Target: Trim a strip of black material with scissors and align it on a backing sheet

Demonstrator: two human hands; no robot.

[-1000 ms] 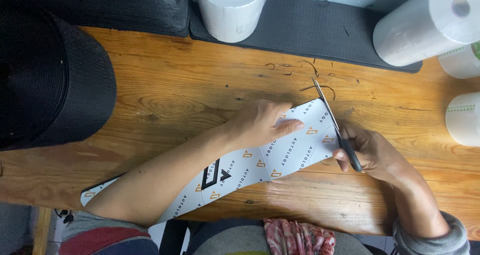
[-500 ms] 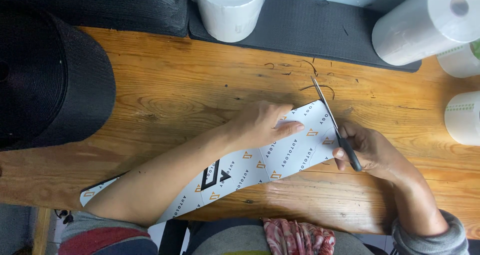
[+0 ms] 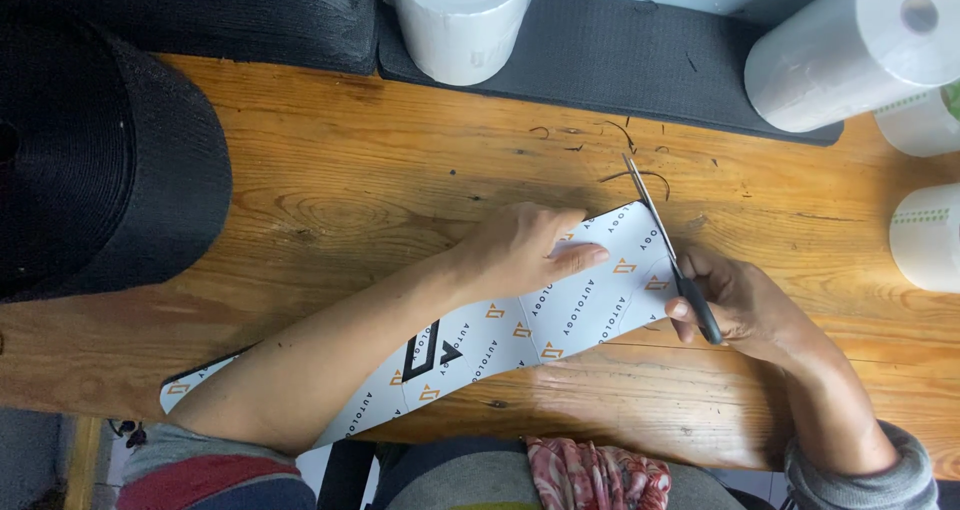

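Hands (image 3: 525, 250) on strip (image 3: 560, 310), scissors (image 3: 665, 245)

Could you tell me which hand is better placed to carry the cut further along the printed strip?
The right hand, probably: it holds the scissors, whose blades lie across the strip's far end. The left hand lies flat on the strip beside the blades, pinning it to the table.

On your wooden table (image 3: 330, 185) a dark mat (image 3: 640, 65) lies along the far edge; a white roll (image 3: 460, 15) stands on its left end; another white roll (image 3: 850, 55) lies at its right end; big black webbing rolls (image 3: 90, 160) sit far left of it.
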